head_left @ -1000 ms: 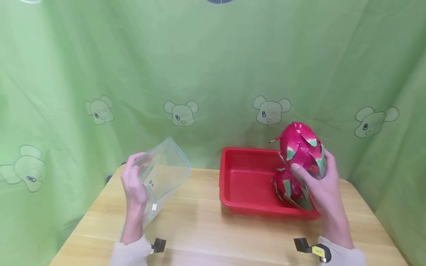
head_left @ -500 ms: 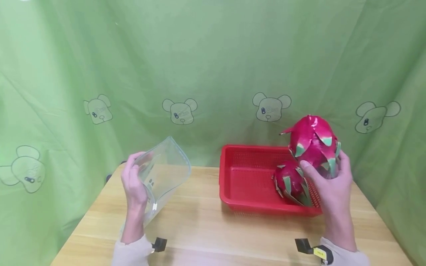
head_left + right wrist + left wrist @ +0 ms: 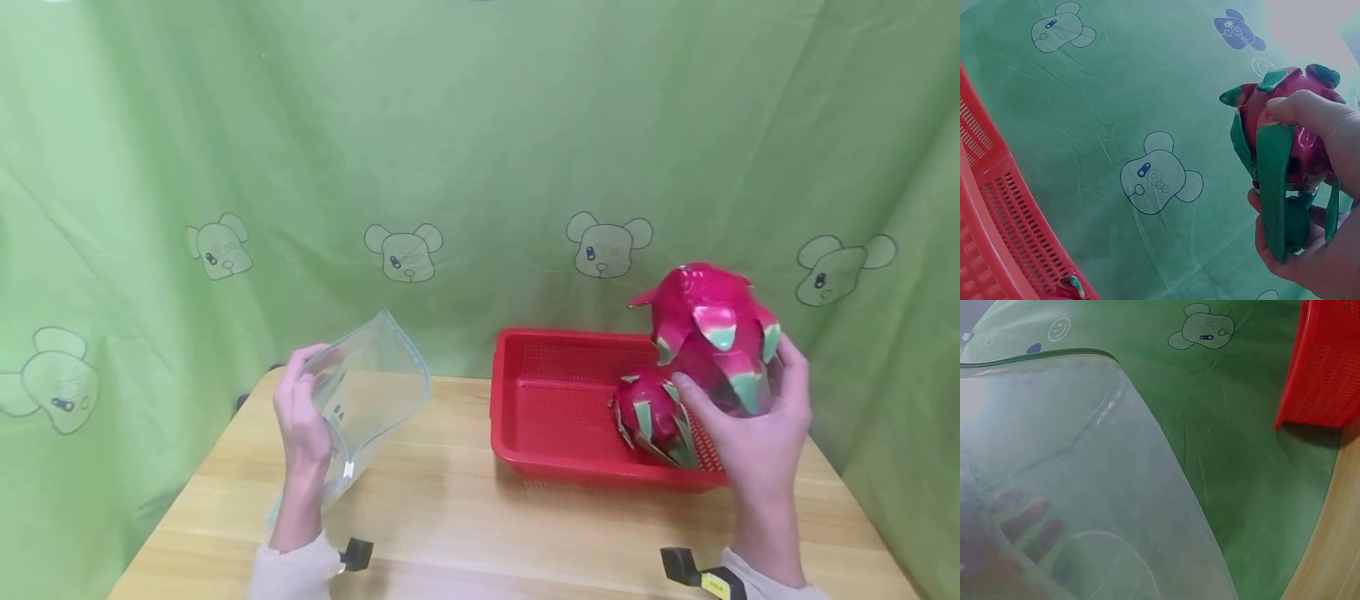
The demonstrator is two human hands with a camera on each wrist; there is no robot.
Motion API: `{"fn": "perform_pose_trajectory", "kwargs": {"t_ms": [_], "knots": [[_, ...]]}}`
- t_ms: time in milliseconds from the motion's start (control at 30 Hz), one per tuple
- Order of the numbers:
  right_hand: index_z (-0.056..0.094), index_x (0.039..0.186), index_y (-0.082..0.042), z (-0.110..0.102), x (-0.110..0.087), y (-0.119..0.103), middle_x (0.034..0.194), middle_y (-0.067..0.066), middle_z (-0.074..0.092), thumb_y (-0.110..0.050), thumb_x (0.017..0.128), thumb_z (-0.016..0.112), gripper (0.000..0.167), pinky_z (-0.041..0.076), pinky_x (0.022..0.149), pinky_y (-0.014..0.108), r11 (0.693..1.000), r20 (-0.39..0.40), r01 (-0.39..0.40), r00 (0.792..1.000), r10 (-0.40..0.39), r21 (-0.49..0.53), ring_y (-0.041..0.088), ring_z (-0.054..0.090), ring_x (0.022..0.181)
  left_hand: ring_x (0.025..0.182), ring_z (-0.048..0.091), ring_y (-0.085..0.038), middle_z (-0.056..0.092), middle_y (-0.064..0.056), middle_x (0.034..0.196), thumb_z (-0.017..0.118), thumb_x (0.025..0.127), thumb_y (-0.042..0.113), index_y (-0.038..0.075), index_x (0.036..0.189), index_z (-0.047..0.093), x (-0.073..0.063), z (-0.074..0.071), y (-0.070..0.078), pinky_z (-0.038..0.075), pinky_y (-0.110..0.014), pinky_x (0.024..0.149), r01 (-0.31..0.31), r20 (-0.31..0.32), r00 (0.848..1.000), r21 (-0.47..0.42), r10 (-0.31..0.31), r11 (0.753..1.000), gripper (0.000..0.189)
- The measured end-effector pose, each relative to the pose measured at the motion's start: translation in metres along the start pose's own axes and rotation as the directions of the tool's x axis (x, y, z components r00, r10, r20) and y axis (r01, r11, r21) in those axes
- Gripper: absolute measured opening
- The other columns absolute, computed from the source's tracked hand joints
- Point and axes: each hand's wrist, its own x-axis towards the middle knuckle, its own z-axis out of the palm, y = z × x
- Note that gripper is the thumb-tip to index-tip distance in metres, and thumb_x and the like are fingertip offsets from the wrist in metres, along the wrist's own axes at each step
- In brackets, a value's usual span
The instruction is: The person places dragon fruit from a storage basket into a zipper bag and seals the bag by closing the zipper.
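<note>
My left hand [image 3: 302,421] grips a clear zip bag [image 3: 378,375] by its side, and the bag's mouth gapes toward the middle of the table. Through the film in the left wrist view, its fingers [image 3: 1025,522] show blurred. On the right, my right hand [image 3: 765,442] holds a pink dragon fruit [image 3: 708,329] with green-tipped scales, raised above the basket's right end. The thumb lies across it and the fingers wrap its far side in the right wrist view. A second dragon fruit [image 3: 651,408] sits in the right part of the red basket [image 3: 525,462].
The basket stands on a wooden table [image 3: 450,533], right of the middle and near the back edge. A green curtain [image 3: 480,167] with printed bear heads hangs behind and along both sides.
My right hand has lifted the dragon fruit off the one in the basket and moved it right, then tipped it so its scales face differently. The left hand and bag stay almost still.
</note>
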Motion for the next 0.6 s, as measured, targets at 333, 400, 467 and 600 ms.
{"fn": "perform_pose_trajectory", "kwargs": {"t_ms": [333, 400, 467, 600], "knots": [[0.050, 0.150, -0.015, -0.0041, 0.0007, -0.0036, 0.149, 0.010, 0.052, 0.014, 0.070, 0.084, 0.092, 0.052, 0.100, 0.024, 0.992, -0.013, 0.127, 0.992, -0.126, 0.027, 0.029, 0.046, 0.136, 0.112, 0.062, -0.020, 0.071, -0.017, 0.116, 0.026, 0.099, 0.004, -0.008, 0.121, 0.062, -0.0012, 0.0005, -0.0007, 0.045, -0.038, 0.099, 0.000, 0.016, 1.000, 0.023, -0.001, 1.000, 0.044], [0.050, 0.149, -0.011, -0.0052, 0.0006, -0.0050, 0.149, 0.014, 0.052, 0.016, 0.069, 0.083, 0.091, 0.052, 0.098, 0.022, 0.985, -0.001, 0.168, 0.986, -0.168, 0.046, 0.032, 0.046, 0.137, 0.112, 0.062, -0.019, 0.070, -0.017, 0.116, 0.026, 0.099, 0.004, -0.008, 0.121, 0.062, -0.0014, 0.0007, -0.0008, 0.045, -0.037, 0.099, 0.002, 0.015, 1.000, 0.027, -0.002, 1.000, 0.044], [0.050, 0.149, -0.009, -0.0059, 0.0000, -0.0064, 0.149, 0.016, 0.051, 0.017, 0.068, 0.082, 0.091, 0.052, 0.098, 0.022, 0.976, 0.010, 0.213, 0.977, -0.214, 0.041, 0.033, 0.046, 0.136, 0.112, 0.061, -0.019, 0.070, -0.017, 0.116, 0.026, 0.098, 0.004, -0.008, 0.121, 0.062, -0.0017, 0.0009, -0.0008, 0.044, -0.037, 0.100, 0.004, 0.014, 1.000, 0.029, -0.004, 1.000, 0.044], [0.049, 0.151, -0.008, -0.0072, -0.0021, -0.0094, 0.148, 0.015, 0.052, 0.015, 0.069, 0.082, 0.091, 0.052, 0.098, 0.021, 0.961, 0.035, 0.276, 0.961, -0.275, -0.035, 0.033, 0.048, 0.134, 0.113, 0.061, -0.019, 0.070, -0.016, 0.116, 0.026, 0.099, 0.004, -0.008, 0.122, 0.062, -0.0023, 0.0008, -0.0011, 0.044, -0.036, 0.100, 0.005, 0.013, 1.000, 0.024, -0.005, 1.000, 0.044]]}}
